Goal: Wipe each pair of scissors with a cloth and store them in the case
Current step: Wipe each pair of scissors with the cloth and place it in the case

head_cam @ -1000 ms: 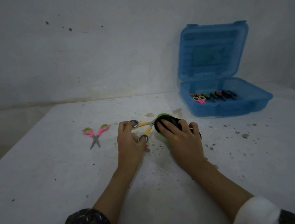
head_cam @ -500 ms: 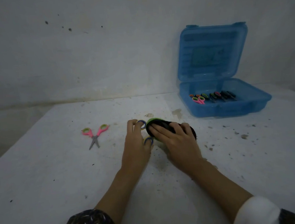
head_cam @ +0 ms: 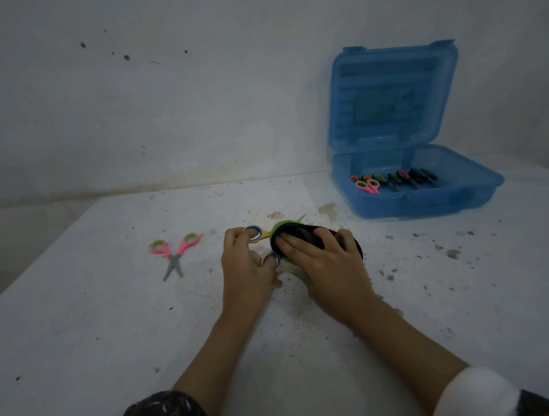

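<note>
Left hand [head_cam: 245,269]: my fingers are curled onto the two blue-lined handle loops of the yellow scissors [head_cam: 255,234], pinning them against the table [head_cam: 78,321].
Right hand [head_cam: 323,263]: my fingers lie spread over the cloth [head_cam: 284,228] and press it down. My thumb is hidden, so I cannot tell whether I am pinching the cloth or only pressing on it.
Where the scissors are: flat on the table in front of me, between my hands. The blades are under the cloth and only the tip [head_cam: 302,218] shows past its far edge.
Axis: the long axis runs from the loops under my left hand, away and to the right, with the tip aimed roughly at the case [head_cam: 431,210].
Handling: I judge them light and stiff, with smooth plastic loops and thin metal blades that would slide easily on this gritty top. The tip is the part to keep off my skin.
Where to hold: the loops are the safe grip. The blades should be touched only through the cloth.
Cloth: it looks soft and thick, green at the rim and dark on top, and it should fold round the blades readily.
Case: it is open with the lid upright, and holds a row of stored scissors [head_cam: 392,179].
Left to do: pink scissors [head_cam: 174,251] lie apart to my left, untouched.
</note>
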